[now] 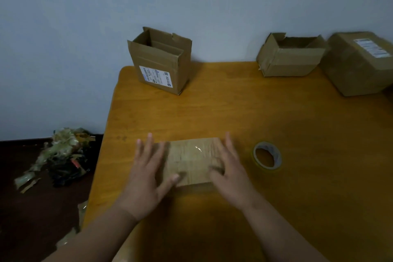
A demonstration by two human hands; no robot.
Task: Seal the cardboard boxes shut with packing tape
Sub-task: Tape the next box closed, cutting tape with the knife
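Both hands, left hand (pixel 146 173) and right hand (pixel 230 169), press flat with fingers straight on the small flat brown cardboard box (pixel 191 160) mid-desk (pixel 276 112); it looks light, stiff, tape-slick, best held by its side edges.

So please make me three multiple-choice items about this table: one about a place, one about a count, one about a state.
1. Where does the roll of packing tape lie?
A. right of the small box
B. inside the open box
C. on the floor

2. How many cardboard boxes stand open at the top?
A. none
B. two
C. four

3. How are the hands?
A. gripping the tape
B. flat on the small box
C. off the table

Key: 1 A, it lies beside the small box; 2 B, the labelled box and the low box; 3 B, the left hand and right hand press it.
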